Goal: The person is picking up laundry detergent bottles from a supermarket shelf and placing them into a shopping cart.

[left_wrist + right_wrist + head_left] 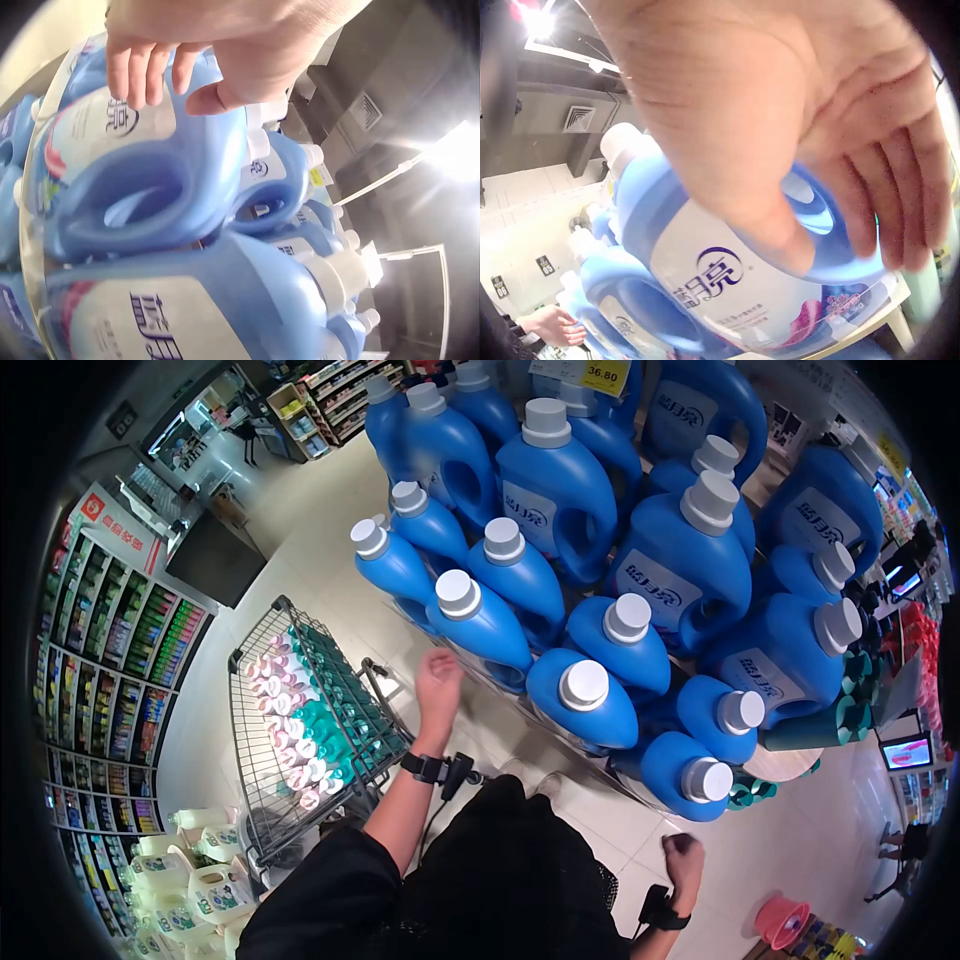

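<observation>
And the left hand [438,685] hovers by the blue bottles [665,540], right hand [685,865] near them too, both hands' fingers loosely bent, empty, beside a loaded cart [237,657].

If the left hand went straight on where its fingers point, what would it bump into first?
The left hand would probably meet the blue bottle in front of it, though the gap is hard to judge.

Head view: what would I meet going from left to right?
Stocked shelves, wire shopping cart, left hand, a blue bottle at the display's near edge, right hand, pink tub, small lit screen.
</observation>
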A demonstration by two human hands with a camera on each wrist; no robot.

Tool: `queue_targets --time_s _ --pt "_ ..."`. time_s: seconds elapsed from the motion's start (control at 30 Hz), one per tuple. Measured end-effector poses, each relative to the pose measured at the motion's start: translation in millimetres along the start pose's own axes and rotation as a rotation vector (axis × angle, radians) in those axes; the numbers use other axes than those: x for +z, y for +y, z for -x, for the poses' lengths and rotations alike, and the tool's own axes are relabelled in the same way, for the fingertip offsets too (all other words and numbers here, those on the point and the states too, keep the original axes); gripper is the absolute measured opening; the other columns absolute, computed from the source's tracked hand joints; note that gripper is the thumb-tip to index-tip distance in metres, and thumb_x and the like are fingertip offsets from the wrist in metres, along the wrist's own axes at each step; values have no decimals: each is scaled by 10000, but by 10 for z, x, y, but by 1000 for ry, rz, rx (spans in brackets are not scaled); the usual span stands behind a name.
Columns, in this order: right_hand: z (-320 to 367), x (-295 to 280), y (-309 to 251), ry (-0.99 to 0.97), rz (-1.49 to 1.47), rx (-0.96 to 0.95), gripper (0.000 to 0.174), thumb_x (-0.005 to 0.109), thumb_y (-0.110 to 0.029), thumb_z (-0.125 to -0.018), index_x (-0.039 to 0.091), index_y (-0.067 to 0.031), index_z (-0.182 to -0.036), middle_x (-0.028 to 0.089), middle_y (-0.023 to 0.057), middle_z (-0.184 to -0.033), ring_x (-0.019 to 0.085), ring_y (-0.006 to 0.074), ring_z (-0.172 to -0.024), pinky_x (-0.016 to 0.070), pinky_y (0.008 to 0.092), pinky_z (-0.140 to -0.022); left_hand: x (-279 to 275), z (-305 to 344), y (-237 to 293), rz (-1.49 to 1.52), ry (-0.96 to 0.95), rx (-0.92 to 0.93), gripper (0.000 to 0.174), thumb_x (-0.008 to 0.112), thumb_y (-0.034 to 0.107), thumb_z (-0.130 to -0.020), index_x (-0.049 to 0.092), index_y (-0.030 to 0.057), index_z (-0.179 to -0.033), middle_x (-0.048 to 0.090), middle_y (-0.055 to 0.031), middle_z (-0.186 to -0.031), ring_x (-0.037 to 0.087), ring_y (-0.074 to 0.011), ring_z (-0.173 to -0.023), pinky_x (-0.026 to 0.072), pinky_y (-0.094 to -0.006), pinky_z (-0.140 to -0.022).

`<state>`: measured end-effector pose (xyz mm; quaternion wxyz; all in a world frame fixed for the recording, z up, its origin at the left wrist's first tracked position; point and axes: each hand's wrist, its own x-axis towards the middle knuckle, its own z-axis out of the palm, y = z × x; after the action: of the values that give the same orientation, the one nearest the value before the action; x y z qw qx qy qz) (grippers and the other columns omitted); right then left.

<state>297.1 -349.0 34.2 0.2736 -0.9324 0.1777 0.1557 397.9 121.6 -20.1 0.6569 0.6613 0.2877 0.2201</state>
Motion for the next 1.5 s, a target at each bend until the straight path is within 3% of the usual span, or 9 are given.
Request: queue_targets --time_s 0.13,0.27,0.37,0.4,0.53,0.77,0.9,1.2,1.5 --pt "398 141 -654 -526 -253 -191 147 698 -38 -813 657 41 -931 688 78 -827 661 141 -794 514 266 -761 -281 -427 236 -130 1 110 533 671 50 -734 483 9 -1231 565 -119 -1202 542 -228 -1149 426 -351 -981" --pt "505 425 -1937 -612 -434 -646 386 723 -136 -803 596 11 -1136 645 139 -1091 631 257 -993 484 332 -889 -436 -849 514 -283 -421 253 854 777 94 -643 368 81 -1392 479 -129 -1353 411 -278 -1316 330 -424 -1091" --pt "367 788 -2696 -406 -412 -825 568 704 -146 -805 459 8 -1294 525 200 -1267 531 362 -1166 419 385 -1002 -459 -1103 599 -300 -642 294 983 811 96 -598 309 103 -1443 452 -138 -1390 384 -287 -1342 298 -432 -1123" --pt "294 915 -2923 -334 -407 -861 672 697 -101 -789 384 7 -1373 453 198 -1359 464 327 -1267 372 410 -1063 -454 -1169 596 -313 -732 286 1021 818 88 -583 288 109 -1455 439 -142 -1402 383 -287 -1342 293 -428 -1130" --pt "-85 1535 -3473 -7 -277 -808 795 679 -69 -750 263 30 -1421 331 284 -1414 344 419 -1322 300 444 -1104 -364 -1307 515 -280 -806 264 1052 815 51 -550 278 105 -1454 445 -138 -1392 410 -278 -1315 312 -395 -1120" --pt "-342 1842 -3681 95 -222 -623 910 639 74 -673 154 53 -1443 282 324 -1371 317 501 -1257 278 499 -1086 -343 -1343 416 -137 -806 245 1046 784 0 -487 341 88 -1430 482 -143 -1352 454 -283 -1278 352 -373 -1089" --pt "-257 1931 -3597 185 -170 -679 923 661 81 -671 165 29 -1448 329 292 -1328 369 472 -1230 335 458 -1058 -446 -1235 403 -154 -739 265 1017 787 -5 -510 364 105 -1429 475 -134 -1379 439 -285 -1306 335 -377 -1107" --pt "-375 1982 -3439 150 -326 -726 652 654 59 -684 468 -29 -1302 570 227 -1218 545 409 -1130 446 436 -958 -641 -1061 335 -154 -720 245 1057 802 -47 -508 339 106 -1446 432 -123 -1426 401 -283 -1343 308 -386 -1132" --pt "-198 1706 -3623 347 -543 -913 591 631 79 -648 545 -8 -1227 625 208 -1040 598 389 -954 483 419 -842 -784 -1031 830 107 -702 250 1152 850 -55 -471 287 98 -1465 385 -88 -1441 347 -235 -1372 262 -369 -1158"
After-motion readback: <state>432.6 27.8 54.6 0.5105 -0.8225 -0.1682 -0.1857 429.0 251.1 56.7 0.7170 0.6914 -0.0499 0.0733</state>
